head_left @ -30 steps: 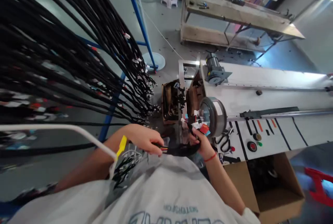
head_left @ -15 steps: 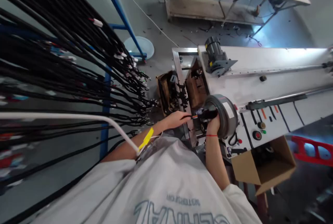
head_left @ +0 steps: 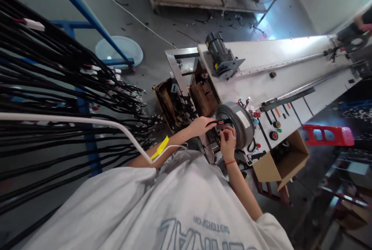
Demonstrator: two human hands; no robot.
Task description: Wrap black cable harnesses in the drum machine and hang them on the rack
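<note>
1. Left hand [head_left: 200,125] pinches one black cable [head_left: 218,121] close to its end, so the short coloured wire tips stay stiff and point at the grey drum [head_left: 236,123].
2. Right hand [head_left: 227,143] sits just below the cable, against the drum's lower-left edge, fingers curled. Can't tell whether it grips anything. The hands are close together but not touching.
3. The cable end lies across the drum's left face, touching or nearly touching it. The rest of the cable is hidden behind the left hand.
4. Hanging cables [head_left: 72,99], far left of the drum, are draped over a blue rack [head_left: 84,13]. My read is that this keeps the connector ends free and untangled. Too many to count, dozens at least.
5. Counts: one cable in hand, one drum, one motor [head_left: 217,50] up-left of the drum, one red button [head_left: 273,135] just right of the drum.
6. One open cardboard box [head_left: 279,162] sits below-right of the drum, under the panel edge, probably a catch bin.
7. One red stool [head_left: 328,135] stands well right of the drum.
</note>
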